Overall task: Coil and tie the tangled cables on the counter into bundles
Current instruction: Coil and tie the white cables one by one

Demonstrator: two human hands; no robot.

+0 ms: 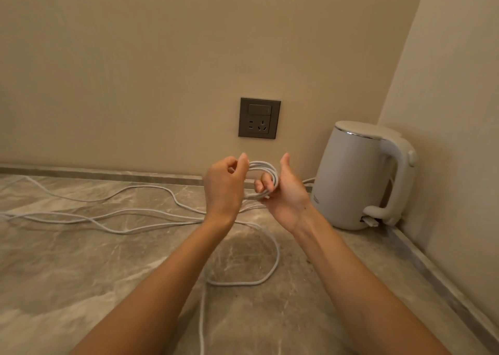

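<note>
Cable (263,171) coiled in small loops above the desk (81,260), gripped in curled right hand (286,192); left hand (224,184) pinching a strand just beside. Loose length sprawled across desk, left of kettle (356,176).

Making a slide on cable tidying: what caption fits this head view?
Right hand grips a small coil of white cable, left hand pinches its top loop; loose cable sprawls across the marble counter.

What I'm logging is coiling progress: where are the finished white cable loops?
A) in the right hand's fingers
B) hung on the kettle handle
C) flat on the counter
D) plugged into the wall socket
A: the right hand curls its fingers round the white cable loops, held above the counter.
</note>
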